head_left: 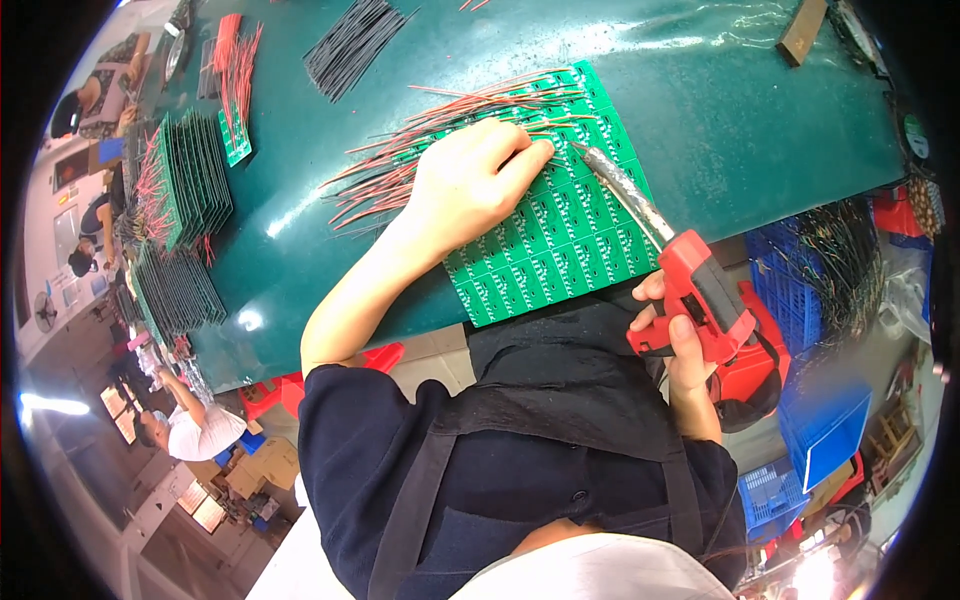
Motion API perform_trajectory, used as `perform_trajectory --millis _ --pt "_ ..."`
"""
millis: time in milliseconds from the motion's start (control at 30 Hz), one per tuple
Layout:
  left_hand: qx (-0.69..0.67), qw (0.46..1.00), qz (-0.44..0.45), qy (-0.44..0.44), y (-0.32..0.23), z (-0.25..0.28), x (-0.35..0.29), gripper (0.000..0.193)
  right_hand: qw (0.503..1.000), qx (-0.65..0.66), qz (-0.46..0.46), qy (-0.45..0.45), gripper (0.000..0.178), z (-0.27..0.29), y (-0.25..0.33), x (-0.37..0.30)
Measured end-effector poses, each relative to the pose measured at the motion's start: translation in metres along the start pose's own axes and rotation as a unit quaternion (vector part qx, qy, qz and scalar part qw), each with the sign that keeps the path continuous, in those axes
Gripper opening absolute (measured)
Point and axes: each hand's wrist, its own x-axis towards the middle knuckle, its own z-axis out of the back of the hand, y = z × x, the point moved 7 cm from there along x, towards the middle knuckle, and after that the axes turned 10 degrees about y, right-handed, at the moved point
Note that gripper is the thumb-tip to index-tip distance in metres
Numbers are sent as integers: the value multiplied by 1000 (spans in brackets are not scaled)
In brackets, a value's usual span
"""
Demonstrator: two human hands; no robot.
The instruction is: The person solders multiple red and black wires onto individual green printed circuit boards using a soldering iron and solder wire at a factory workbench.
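Observation:
A green panel of small circuit boards (560, 255) lies on the green tabletop in front of me, its near edge at the table's edge. Many red wires (400, 165) run across its upper left part and stick out to the left. My left hand (470, 185) rests over the panel, thumb and fingers pinched together at the board; what they pinch is too small to make out. My right hand (685, 350) is wrapped round the handle of a red soldering gun (700, 290). The gun's metal tip points up and left, close to my left fingertips.
Black wires (357, 45) lie in a bundle at the back. Stacked boards (195, 180) with red wires stand at the left, near a small wired board (235, 140). A wooden block (802, 32) sits far right. Blue crates (785, 275) stand right of the table; another person (200, 430) is at left.

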Motion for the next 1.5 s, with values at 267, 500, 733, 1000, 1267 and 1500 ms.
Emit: perform_trajectory --millis 267,500,733,1000,1267,1500 --pt "15 1000 15 21 -1 -1 0 22 1000 3 11 -5 45 2 2 0" --pt "-43 996 68 29 2 3 6 22 999 4 32 -16 45 10 4 1" --pt "-40 999 21 28 0 -7 13 22 999 -1 22 -27 46 13 2 -4" --pt "-35 999 13 19 -1 -7 14 19 1000 -13 -16 -17 45 15 -5 -6" --pt "-26 999 7 22 0 -7 16 19 999 -8 11 -34 46 13 1 -2" --pt "-34 999 15 -16 1 -6 18 18 998 -9 50 -41 47 16 11 1"
